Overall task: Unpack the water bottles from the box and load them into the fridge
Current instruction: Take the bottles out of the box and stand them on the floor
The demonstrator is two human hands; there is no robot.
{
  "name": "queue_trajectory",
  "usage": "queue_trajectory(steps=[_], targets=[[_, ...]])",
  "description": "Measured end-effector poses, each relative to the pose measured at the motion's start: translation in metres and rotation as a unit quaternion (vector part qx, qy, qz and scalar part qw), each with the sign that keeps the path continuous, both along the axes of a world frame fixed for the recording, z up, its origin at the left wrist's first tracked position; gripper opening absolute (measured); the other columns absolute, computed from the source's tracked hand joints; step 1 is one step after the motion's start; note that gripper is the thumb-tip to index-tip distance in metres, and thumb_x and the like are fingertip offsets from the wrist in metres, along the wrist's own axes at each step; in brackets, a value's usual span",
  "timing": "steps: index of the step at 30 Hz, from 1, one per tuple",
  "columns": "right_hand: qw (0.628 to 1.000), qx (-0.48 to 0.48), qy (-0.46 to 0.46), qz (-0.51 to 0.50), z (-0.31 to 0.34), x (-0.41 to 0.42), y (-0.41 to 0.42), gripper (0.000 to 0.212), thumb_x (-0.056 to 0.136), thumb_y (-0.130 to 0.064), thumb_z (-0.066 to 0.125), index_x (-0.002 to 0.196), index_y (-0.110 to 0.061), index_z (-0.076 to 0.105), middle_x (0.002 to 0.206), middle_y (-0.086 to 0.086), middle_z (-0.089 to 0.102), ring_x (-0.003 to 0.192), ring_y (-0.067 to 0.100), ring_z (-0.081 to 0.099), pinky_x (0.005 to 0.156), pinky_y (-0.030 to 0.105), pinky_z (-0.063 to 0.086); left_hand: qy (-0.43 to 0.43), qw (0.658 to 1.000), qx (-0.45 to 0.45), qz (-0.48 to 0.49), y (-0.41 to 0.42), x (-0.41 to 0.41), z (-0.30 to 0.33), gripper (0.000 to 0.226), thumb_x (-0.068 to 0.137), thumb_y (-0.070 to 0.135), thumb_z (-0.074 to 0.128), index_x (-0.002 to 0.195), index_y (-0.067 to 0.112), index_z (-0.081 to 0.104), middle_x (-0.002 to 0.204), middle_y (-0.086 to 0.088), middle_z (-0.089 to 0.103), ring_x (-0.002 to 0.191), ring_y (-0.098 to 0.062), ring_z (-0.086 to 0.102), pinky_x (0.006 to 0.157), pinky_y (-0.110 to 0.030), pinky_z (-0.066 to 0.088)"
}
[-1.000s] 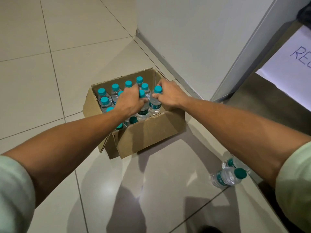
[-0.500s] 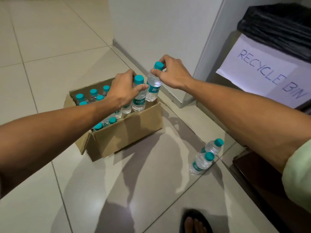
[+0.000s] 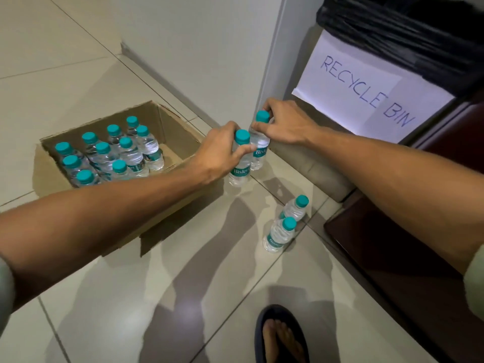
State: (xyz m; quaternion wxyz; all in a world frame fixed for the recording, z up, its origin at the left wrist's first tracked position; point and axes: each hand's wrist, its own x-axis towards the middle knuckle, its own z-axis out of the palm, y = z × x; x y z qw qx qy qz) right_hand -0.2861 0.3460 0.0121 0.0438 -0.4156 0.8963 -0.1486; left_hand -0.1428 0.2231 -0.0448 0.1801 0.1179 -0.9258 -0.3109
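Observation:
An open cardboard box (image 3: 178, 127) sits on the tiled floor at the left, with several small teal-capped water bottles (image 3: 131, 155) upright inside. My left hand (image 3: 222, 150) grips one bottle (image 3: 239, 169) by its neck, held just right of the box above the floor. Beside it, my right hand (image 3: 285, 124) holds a second bottle (image 3: 258, 153) by its cap. Two more bottles (image 3: 280, 233) stand on the floor further right. No fridge is in view.
A bin lined with a black bag (image 3: 392, 30) carries a paper sign reading RECYCLE BIN (image 3: 366, 87) at the upper right. A white wall panel (image 3: 209, 48) stands behind the box. Dark furniture (image 3: 392, 258) borders the right side. My sandalled foot (image 3: 281, 336) is at the bottom.
Both hands lifted a bottle each out of the box and carried them rightward, past the box's right edge. The camera view shifted right too.

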Motion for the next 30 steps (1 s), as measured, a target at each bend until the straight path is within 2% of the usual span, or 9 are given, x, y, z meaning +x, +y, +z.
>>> queue_trajectory(steps=[2,5,8,12,16,18,23,28,30], targets=[[0.999,0.034,0.000,-0.004,-0.011,-0.003,0.010,0.031,0.091,-0.045,0.065,0.104,-0.019,0.051,0.097,0.002,0.060,0.080,0.017,0.057,0.057,0.024,0.038,-0.025,1.000,0.006,-0.018,0.015,-0.004,-0.015,0.049,0.087,0.053,0.063,0.117,0.015,0.055,0.108,-0.003,0.066,0.088,-0.013,0.058,0.074,-0.029,0.050],[0.996,0.094,-0.007,0.001,-0.030,-0.008,0.021,0.031,0.092,-0.044,0.065,0.103,-0.019,0.051,0.098,0.004,0.060,0.082,0.018,0.056,0.061,0.028,0.041,-0.053,0.998,0.011,-0.043,0.032,-0.006,-0.037,0.044,0.088,0.050,0.064,0.112,0.015,0.054,0.104,-0.004,0.065,0.085,-0.016,0.057,0.070,-0.028,0.045],[0.987,0.156,-0.021,0.021,-0.046,-0.012,0.028,0.032,0.091,-0.045,0.067,0.101,-0.019,0.052,0.097,0.004,0.060,0.084,0.019,0.055,0.065,0.030,0.044,-0.095,0.994,0.016,-0.053,0.044,-0.006,-0.055,0.043,0.088,0.049,0.066,0.112,0.015,0.054,0.105,-0.005,0.065,0.089,-0.020,0.058,0.074,-0.034,0.050],[0.976,0.207,-0.051,0.039,-0.065,-0.018,0.037,0.032,0.089,-0.044,0.072,0.099,-0.020,0.054,0.095,0.001,0.060,0.083,0.017,0.055,0.061,0.024,0.038,-0.150,0.984,0.051,-0.078,0.058,-0.007,-0.072,0.042,0.089,0.042,0.067,0.118,0.017,0.052,0.114,-0.005,0.065,0.092,-0.016,0.058,0.076,-0.028,0.048],[0.967,0.241,-0.072,0.050,-0.078,-0.021,0.040,0.032,0.088,-0.044,0.073,0.102,-0.022,0.054,0.102,0.002,0.061,0.092,0.020,0.057,0.079,0.032,0.053,-0.166,0.979,0.070,-0.098,0.066,-0.006,-0.082,0.039,0.089,0.037,0.068,0.118,0.016,0.052,0.117,-0.006,0.065,0.097,-0.018,0.061,0.079,-0.027,0.050],[0.965,0.246,-0.077,0.052,-0.082,-0.021,0.042,0.032,0.087,-0.042,0.074,0.101,-0.022,0.054,0.103,0.002,0.061,0.093,0.020,0.058,0.086,0.035,0.056,-0.166,0.978,0.072,-0.100,0.069,-0.006,-0.086,0.039,0.089,0.036,0.070,0.117,0.016,0.053,0.116,-0.006,0.065,0.095,-0.017,0.061,0.078,-0.026,0.049],[0.959,0.266,-0.082,0.061,-0.086,-0.020,0.048,0.031,0.086,-0.041,0.076,0.098,-0.023,0.054,0.099,0.000,0.060,0.089,0.019,0.057,0.083,0.032,0.055,-0.177,0.975,0.078,-0.110,0.071,-0.009,-0.093,0.040,0.088,0.033,0.070,0.120,0.016,0.052,0.118,-0.006,0.065,0.094,-0.016,0.060,0.078,-0.025,0.048],[0.950,0.289,-0.092,0.066,-0.093,-0.018,0.053,0.029,0.087,-0.032,0.077,0.100,-0.021,0.054,0.102,0.000,0.061,0.089,0.018,0.058,0.073,0.021,0.050,-0.179,0.973,0.081,-0.122,0.073,-0.008,-0.094,0.041,0.089,0.030,0.071,0.122,0.014,0.054,0.119,-0.007,0.065,0.098,-0.018,0.062,0.080,-0.023,0.047],[0.946,0.301,-0.098,0.066,-0.095,-0.017,0.053,0.028,0.087,-0.028,0.078,0.101,-0.021,0.054,0.106,0.002,0.062,0.094,0.020,0.060,0.079,0.024,0.054,-0.181,0.971,0.084,-0.129,0.075,-0.008,-0.093,0.038,0.089,0.028,0.070,0.122,0.014,0.054,0.120,-0.007,0.065,0.100,-0.019,0.063,0.082,-0.024,0.048]])
